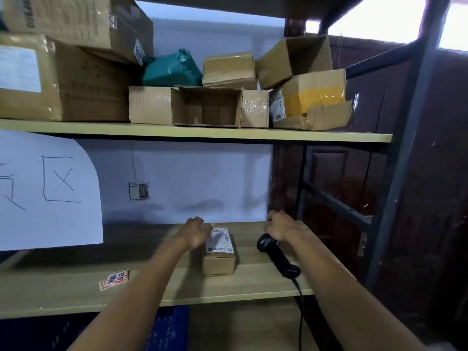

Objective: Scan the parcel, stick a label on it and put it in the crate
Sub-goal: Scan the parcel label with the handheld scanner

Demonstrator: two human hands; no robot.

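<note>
the parcel (pixel 219 252), a small brown carton with a white shipping slip on its top, is lying on the middle shelf (pixel 76 279) of the rack, and everything else sits around it. the person's left hand (pixel 196 233) is resting against the parcel's far left corner, fingers curled loosely and slightly apart, touching the slip's edge rather than clamped on the box. to the right of the parcel, the right hand (pixel 279 228) is closing around the head end of a black handheld scanner (pixel 277 254); the fingers are wrapped on it, though how tightly i cannot tell. the scanner's handle is lying on the shelf, its cable (pixel 300 300) trailing off the front edge. well left of the parcel, near the shelf's front, a small stack of red and white labels (pixel 114 279) is lying. below the parcel, under the shelf, a blue crate (pixel 168 328) is showing in part.
</note>
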